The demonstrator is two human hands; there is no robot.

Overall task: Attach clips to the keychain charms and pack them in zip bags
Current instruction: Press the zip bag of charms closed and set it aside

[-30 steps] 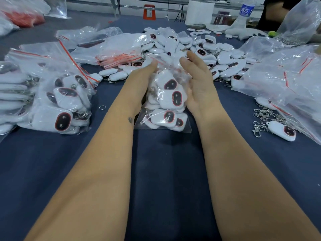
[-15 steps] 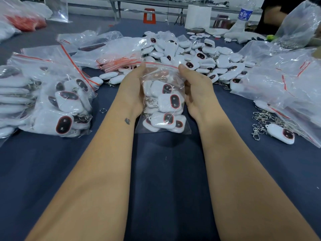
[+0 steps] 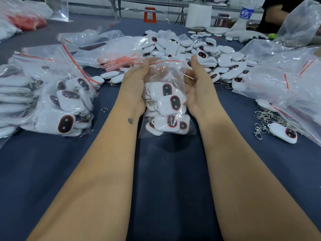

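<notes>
A clear zip bag (image 3: 166,108) with a red seal strip stands upright in the middle of the dark blue table, filled with several white keychain charms with dark oval faces. My left hand (image 3: 135,84) grips its left side and my right hand (image 3: 198,87) grips its right side, fingertips near the seal at the top. A heap of loose white charms (image 3: 196,54) lies just behind the bag. One charm with a clip (image 3: 282,133) and a small pile of metal clips (image 3: 262,119) lie to the right.
Filled zip bags (image 3: 57,101) are stacked at the left. Empty zip bags (image 3: 119,58) lie behind them. Large clear plastic bags (image 3: 284,79) cover the right side. A loose ring (image 3: 104,110) lies near my left arm. A water bottle (image 3: 243,16) and another person's arm (image 3: 272,13) are at the far right.
My hands slid from the bag's top down round its sides and now hold it upright, slightly nearer to me. The bag's top stands up higher between them.
</notes>
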